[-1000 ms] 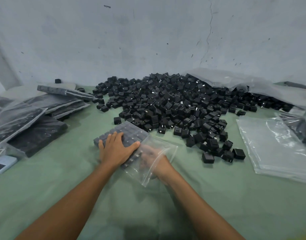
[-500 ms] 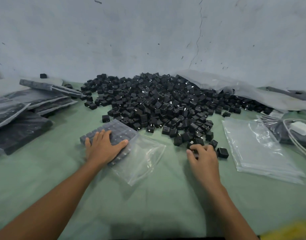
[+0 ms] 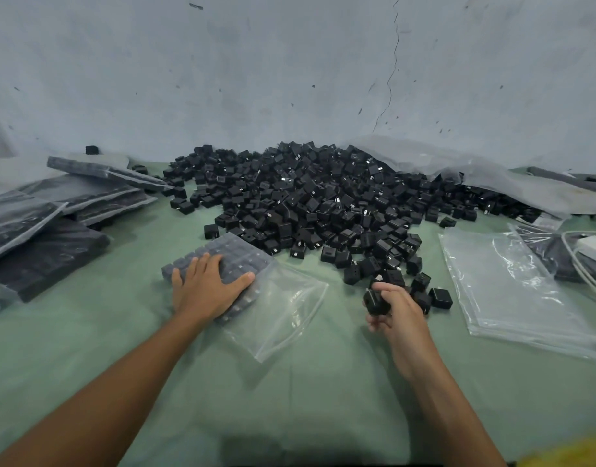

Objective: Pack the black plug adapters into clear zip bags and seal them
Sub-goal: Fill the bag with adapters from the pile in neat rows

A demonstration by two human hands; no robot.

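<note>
Now we press our left hand [image 3: 205,288], fingers straight, flat on the half-filled zip bag [image 3: 279,315] on the bench [image 3: 306,399], while our right hand [image 3: 401,315] clamps curled fingers round black adapters [image 3: 375,302] beside the pile [image 3: 306,197]; fumbled, they could scatter the packed rows.

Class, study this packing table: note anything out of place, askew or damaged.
One black adapter sits alone by the wall at far left, apart from the heap. A crack runs down the wall. The filled bags lie stacked askew.
</note>
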